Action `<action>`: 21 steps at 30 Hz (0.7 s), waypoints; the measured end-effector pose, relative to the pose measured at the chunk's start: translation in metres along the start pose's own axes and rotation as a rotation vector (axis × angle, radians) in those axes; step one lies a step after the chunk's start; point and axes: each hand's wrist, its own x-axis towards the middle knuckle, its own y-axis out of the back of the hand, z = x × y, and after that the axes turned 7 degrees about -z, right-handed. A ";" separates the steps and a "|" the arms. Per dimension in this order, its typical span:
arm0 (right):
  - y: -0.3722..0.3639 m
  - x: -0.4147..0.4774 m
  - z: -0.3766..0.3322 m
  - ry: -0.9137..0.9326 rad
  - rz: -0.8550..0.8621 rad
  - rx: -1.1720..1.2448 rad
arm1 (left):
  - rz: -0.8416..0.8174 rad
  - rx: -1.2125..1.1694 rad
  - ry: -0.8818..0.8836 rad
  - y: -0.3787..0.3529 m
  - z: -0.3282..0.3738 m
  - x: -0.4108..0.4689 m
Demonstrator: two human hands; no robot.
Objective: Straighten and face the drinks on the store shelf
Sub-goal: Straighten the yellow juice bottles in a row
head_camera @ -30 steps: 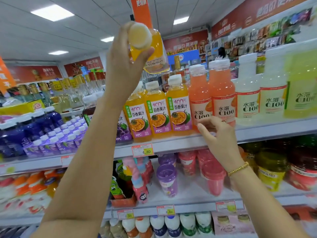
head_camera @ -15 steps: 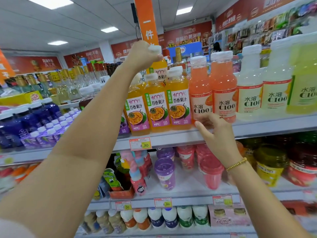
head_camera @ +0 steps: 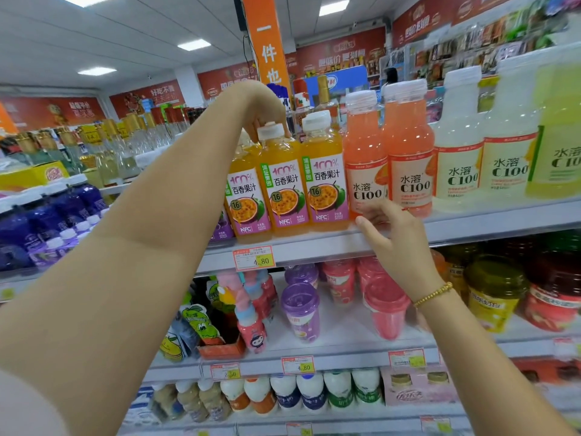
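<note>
Three orange passion-fruit juice bottles (head_camera: pixel 287 187) stand in a front row on the upper shelf (head_camera: pixel 471 226), labels facing out. My left hand (head_camera: pixel 262 105) reaches over them from above. Its fingers curl down round the top of another juice bottle behind the middle one, and that bottle is almost wholly hidden. My right hand (head_camera: pixel 394 234) rests at the shelf edge, its fingertips loosely bent against the base of the pink C100 bottles (head_camera: pixel 364 158). It holds nothing. White and yellow C100 bottles (head_camera: pixel 506 158) continue the row to the right.
Purple bottles (head_camera: pixel 59 215) fill the upper shelf to the left. On the shelf below stand purple and pink cups (head_camera: pixel 301 309), a small pink character bottle (head_camera: pixel 251 328) and jars (head_camera: pixel 493 294). Milk bottles (head_camera: pixel 314 391) line the lowest shelf. An orange banner (head_camera: pixel 267 42) hangs above.
My left hand brought the raised juice bottle down from above the shelf and lowered it behind the front row. My right hand stayed at the shelf edge by the pink bottles.
</note>
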 end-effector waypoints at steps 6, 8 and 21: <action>0.000 -0.003 -0.001 -0.001 0.003 -0.007 | 0.483 0.205 -0.285 -0.021 0.012 -0.026; -0.001 -0.003 -0.001 -0.009 0.002 -0.004 | 0.525 0.178 -0.431 -0.044 0.018 -0.034; -0.009 -0.018 -0.007 -0.029 -0.019 0.029 | 0.619 0.013 -0.441 -0.092 0.015 -0.063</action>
